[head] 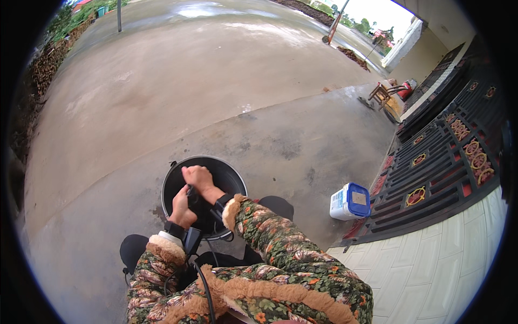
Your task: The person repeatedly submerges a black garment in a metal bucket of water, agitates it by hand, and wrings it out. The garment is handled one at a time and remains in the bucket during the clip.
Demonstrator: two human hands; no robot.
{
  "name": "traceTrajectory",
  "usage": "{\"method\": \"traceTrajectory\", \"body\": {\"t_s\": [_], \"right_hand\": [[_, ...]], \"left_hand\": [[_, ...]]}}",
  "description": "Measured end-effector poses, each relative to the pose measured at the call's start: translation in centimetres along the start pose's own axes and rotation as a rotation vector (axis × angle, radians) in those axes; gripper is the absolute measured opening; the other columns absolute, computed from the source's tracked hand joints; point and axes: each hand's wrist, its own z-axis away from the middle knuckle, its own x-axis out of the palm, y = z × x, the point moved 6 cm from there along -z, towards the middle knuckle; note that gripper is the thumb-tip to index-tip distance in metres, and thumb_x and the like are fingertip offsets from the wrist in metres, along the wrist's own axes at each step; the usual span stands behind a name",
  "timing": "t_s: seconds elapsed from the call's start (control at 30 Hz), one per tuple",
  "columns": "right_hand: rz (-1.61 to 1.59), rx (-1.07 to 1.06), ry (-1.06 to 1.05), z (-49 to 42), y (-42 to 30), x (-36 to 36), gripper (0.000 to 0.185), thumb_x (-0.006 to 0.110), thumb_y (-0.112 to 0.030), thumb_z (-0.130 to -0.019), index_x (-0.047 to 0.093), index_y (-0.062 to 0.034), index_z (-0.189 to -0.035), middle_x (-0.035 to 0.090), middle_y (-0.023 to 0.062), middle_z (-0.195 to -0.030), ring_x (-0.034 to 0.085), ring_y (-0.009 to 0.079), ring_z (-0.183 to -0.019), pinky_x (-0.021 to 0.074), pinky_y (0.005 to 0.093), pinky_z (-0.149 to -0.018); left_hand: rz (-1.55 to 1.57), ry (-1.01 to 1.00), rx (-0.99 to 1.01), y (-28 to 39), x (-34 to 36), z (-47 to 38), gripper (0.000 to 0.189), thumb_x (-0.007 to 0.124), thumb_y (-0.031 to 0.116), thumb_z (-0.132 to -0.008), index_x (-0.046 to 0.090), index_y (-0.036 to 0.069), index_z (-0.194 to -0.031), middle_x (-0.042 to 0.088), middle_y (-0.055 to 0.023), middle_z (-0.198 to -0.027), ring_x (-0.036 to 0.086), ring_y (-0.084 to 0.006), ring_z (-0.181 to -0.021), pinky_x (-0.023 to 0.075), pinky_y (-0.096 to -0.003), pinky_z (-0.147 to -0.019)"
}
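A round black bucket [230, 178] with a pale rim stands on the concrete ground in front of me, between my knees. Over its opening, my left hand [183, 208] is closed on a dark, wet-looking cloth-like bundle [193, 196]. My right hand [199, 178] is closed in a fist just above and to the right, touching or nearly touching the left one; it seems to grip the same dark bundle, whose exact kind I cannot tell. Both wrists wear black bands with small devices. The bucket's inside is dark, and its contents cannot be made out.
A white plastic tub with a blue lid [350, 201] stands at the right, beside a black metal gate [429, 174] with red and gold ornaments. Farther off are a wooden chair [380, 96] and a hand truck [332, 30]. A tiled wall [421, 259] is at the lower right.
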Motion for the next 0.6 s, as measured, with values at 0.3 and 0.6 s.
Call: {"method": "traceTrajectory", "body": {"t_s": [0.3, 0.6], "right_hand": [[-0.222, 0.089, -0.03, -1.7, 0.8, -4.1, 0.048, 0.051, -0.044, -0.092, 0.06, -0.0025, -0.07, 0.06, 0.0177, -0.063, 0.061, 0.0354, -0.062, 0.0465, 0.0413, -0.057], [-0.716, 0.339, -0.562, 1.4, -0.1, 0.4, 0.027, 0.062, -0.033, -0.089, 0.063, -0.0078, -0.078, 0.054, -0.0051, -0.066, 0.049, 0.0039, -0.059, 0.0401, 0.0202, -0.05]], "left_hand": [[0.19, 0.002, 0.078, 5.6, 1.6, 2.8, 0.026, 0.052, 0.031, -0.092, 0.062, 0.007, -0.089, 0.069, -0.0089, -0.085, 0.066, -0.0245, -0.075, 0.0547, -0.0395, -0.077], [0.029, -0.066, 0.088, 3.7, 2.6, 2.7, 0.013, 0.06, 0.019, -0.085, 0.064, 0.007, -0.085, 0.068, -0.0073, -0.083, 0.066, -0.022, -0.076, 0.0549, -0.035, -0.073]]}}
